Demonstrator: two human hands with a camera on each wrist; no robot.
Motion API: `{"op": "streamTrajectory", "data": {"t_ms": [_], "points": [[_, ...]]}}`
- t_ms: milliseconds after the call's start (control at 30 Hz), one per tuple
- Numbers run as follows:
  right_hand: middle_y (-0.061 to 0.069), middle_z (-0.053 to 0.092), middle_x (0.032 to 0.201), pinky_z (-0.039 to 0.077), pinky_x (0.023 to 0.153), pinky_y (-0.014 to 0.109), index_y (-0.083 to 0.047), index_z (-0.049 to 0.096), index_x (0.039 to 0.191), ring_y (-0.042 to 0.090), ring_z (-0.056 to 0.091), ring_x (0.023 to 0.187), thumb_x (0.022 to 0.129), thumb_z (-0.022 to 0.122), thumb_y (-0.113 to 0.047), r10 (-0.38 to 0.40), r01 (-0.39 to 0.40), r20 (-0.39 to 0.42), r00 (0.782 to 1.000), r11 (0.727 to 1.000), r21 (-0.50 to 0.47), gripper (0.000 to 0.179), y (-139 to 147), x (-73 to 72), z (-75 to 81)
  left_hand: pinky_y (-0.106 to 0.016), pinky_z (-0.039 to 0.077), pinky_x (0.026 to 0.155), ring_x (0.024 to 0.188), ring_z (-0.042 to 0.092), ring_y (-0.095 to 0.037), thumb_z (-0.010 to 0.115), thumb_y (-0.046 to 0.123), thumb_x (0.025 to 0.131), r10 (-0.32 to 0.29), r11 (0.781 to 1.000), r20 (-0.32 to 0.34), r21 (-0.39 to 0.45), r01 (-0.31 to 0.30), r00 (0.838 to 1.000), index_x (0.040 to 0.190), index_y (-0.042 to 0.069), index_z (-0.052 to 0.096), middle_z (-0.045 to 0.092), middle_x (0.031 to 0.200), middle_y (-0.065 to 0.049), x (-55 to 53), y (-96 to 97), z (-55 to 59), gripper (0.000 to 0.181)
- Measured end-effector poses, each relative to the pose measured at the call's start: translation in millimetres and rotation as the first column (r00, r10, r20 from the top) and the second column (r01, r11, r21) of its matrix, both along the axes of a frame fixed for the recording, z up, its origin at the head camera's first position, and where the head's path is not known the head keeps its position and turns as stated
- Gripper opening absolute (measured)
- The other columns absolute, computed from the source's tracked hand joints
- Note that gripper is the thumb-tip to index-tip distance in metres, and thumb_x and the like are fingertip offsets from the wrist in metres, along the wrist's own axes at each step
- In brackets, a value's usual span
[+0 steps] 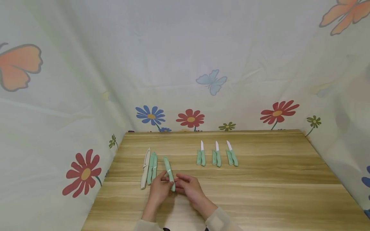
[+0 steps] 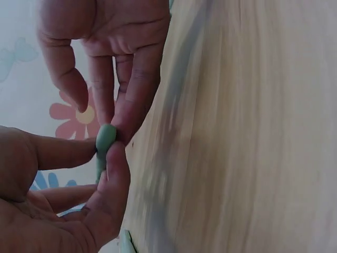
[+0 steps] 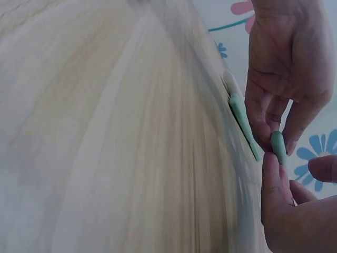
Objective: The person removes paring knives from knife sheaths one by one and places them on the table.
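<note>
In the head view, my left hand (image 1: 160,190) pinches the handle of a green paring knife (image 1: 167,166) between thumb and fingers. Its blade end is green too, seemingly covered by a sheath, and points away from me. The handle's rounded end (image 2: 106,136) faces the left wrist camera. Against the handle's other side rest the fingertips of my right hand (image 1: 192,192), fingers fairly straight. The right wrist view shows that hand's thumb (image 3: 322,168) held apart from the knife (image 3: 278,145). To the left lie a cream knife (image 1: 143,178) and green sheathed knives (image 1: 150,173).
Three green-handled knives with pale bare blades lie in a row at the back: a left one (image 1: 203,157), a middle one (image 1: 218,158) and a right one (image 1: 233,155). Each has a green sheath (image 1: 198,158) beside it. Patterned cloth (image 1: 185,57) borders the wooden table (image 1: 260,192).
</note>
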State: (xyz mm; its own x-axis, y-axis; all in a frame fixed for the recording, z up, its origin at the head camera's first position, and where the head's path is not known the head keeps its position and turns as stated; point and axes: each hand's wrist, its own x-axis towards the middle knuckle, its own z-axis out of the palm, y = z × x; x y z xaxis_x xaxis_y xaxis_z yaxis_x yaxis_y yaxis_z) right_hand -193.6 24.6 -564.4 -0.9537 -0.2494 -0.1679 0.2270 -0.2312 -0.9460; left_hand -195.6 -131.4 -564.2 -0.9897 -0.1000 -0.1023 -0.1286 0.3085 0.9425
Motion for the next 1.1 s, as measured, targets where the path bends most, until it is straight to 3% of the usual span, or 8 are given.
{"op": "streamTrajectory", "data": {"t_ms": [133, 267, 700, 1100], "points": [[0.034, 0.066, 0.125, 0.064, 0.090, 0.036, 0.019, 0.049, 0.140, 0.016, 0.074, 0.096, 0.103, 0.057, -0.005, -0.004, 0.004, -0.008, 1.000, 1.000, 0.030, 0.045, 12, -0.4, -0.7, -0.035, 0.065, 0.067, 0.081, 0.071, -0.017, 0.068, -0.006, 0.090, -0.087, 0.992, 0.029, 0.095, 0.084, 0.996, 0.153, -0.011, 0.037, 0.060, 0.119, -0.028, 2.5, 5.8, 3.7, 0.070], [0.031, 0.068, 0.124, 0.064, 0.086, 0.035, 0.016, 0.057, 0.135, 0.014, 0.074, 0.092, 0.102, 0.062, -0.009, -0.003, 0.005, -0.026, 1.000, 0.997, 0.071, 0.041, 21, -1.0, -1.7, -0.035, 0.065, 0.067, 0.081, 0.072, -0.016, 0.071, -0.005, 0.090, -0.139, 0.984, 0.022, 0.117, 0.135, 0.990, 0.153, -0.007, 0.040, 0.060, 0.120, -0.026, 4.9, 13.7, 7.0, 0.071], [0.014, 0.075, 0.104, 0.064, 0.076, 0.029, 0.015, 0.063, 0.127, 0.012, 0.073, 0.083, 0.098, 0.070, -0.011, -0.071, 0.069, 0.003, 0.998, 0.986, 0.151, 0.040, 52, 6.1, 1.0, -0.034, 0.065, 0.065, 0.082, 0.071, -0.015, 0.070, -0.010, 0.086, -0.227, 0.963, -0.025, 0.143, 0.228, 0.974, 0.153, -0.001, 0.045, 0.062, 0.116, -0.021, 10.1, 46.0, 5.8, 0.072], [0.010, 0.074, 0.097, 0.064, 0.070, 0.030, 0.014, 0.064, 0.125, 0.015, 0.071, 0.080, 0.097, 0.070, -0.009, -0.138, 0.137, -0.008, 0.990, 0.965, 0.222, 0.037, 80, 11.7, 0.6, -0.027, 0.063, 0.062, 0.082, 0.071, -0.015, 0.068, -0.013, 0.086, -0.276, 0.954, -0.048, 0.107, 0.279, 0.960, 0.152, 0.002, 0.048, 0.063, 0.112, -0.013, 13.2, 79.4, 5.3, 0.071]]}}
